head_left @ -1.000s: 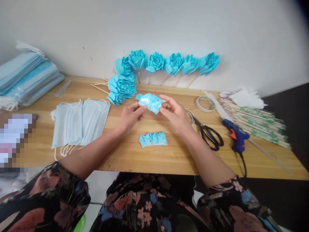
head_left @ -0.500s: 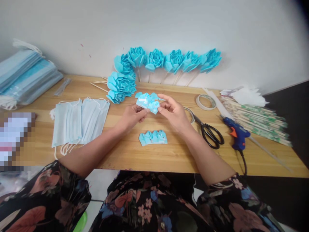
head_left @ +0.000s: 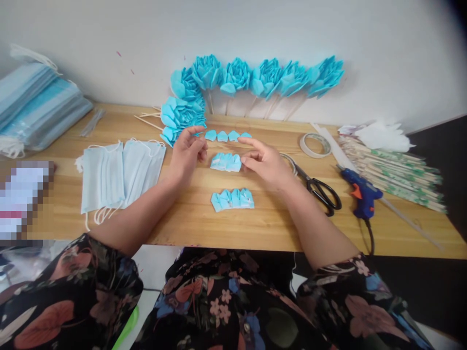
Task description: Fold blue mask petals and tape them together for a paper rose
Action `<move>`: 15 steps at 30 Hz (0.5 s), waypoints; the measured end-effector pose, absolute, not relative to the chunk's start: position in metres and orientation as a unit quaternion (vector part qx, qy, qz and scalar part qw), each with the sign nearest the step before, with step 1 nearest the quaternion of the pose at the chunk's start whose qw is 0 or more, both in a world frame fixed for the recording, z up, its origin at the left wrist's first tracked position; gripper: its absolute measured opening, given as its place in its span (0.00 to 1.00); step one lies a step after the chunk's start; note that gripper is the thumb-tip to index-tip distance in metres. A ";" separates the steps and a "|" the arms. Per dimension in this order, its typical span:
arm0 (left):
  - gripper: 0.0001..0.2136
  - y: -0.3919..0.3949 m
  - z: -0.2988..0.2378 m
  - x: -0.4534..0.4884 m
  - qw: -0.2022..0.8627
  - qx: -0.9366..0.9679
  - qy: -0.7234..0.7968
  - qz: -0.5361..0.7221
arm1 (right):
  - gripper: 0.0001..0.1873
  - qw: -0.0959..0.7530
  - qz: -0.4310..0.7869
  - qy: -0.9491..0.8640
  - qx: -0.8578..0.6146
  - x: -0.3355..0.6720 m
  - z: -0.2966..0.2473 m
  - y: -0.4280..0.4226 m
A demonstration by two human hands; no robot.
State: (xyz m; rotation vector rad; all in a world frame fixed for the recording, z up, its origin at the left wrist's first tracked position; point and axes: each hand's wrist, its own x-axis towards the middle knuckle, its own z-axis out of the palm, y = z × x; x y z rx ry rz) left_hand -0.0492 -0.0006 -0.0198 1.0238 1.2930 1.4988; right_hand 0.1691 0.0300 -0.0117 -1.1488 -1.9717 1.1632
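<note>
A strip of folded light-blue petals (head_left: 225, 162) lies on the wooden table (head_left: 255, 223) between my hands. My left hand (head_left: 187, 154) hovers just left of it with fingers spread, holding nothing. My right hand (head_left: 265, 163) sits just right of it, fingers stretched out, fingertips close to the strip's end. A second petal strip (head_left: 232, 199) lies nearer to me, and a third row of petals (head_left: 227, 135) lies behind, toward the wall.
Blue paper flowers on sticks (head_left: 255, 78) lean on the wall. Two face masks (head_left: 120, 172) lie at left, with a mask stack (head_left: 36, 109) behind. At right are tape (head_left: 315, 145), scissors (head_left: 321, 190), a blue glue gun (head_left: 361, 194) and wrapped sticks (head_left: 394, 175).
Both hands lowered the petal strip onto the table and let it go. The fingers have opened and drawn slightly apart on either side.
</note>
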 end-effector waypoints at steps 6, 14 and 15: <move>0.06 -0.003 -0.019 -0.046 0.434 0.452 0.505 0.593 | 0.21 0.239 0.136 -0.836 -0.475 0.171 -0.010 0.025; 0.06 -0.015 -0.017 -0.038 0.376 0.607 0.469 0.520 | 0.18 0.297 0.132 -0.829 -0.456 0.181 0.014 0.015; 0.06 -0.017 -0.016 -0.037 0.367 0.623 0.466 0.509 | 0.19 0.285 0.131 -0.833 -0.456 0.184 0.018 0.009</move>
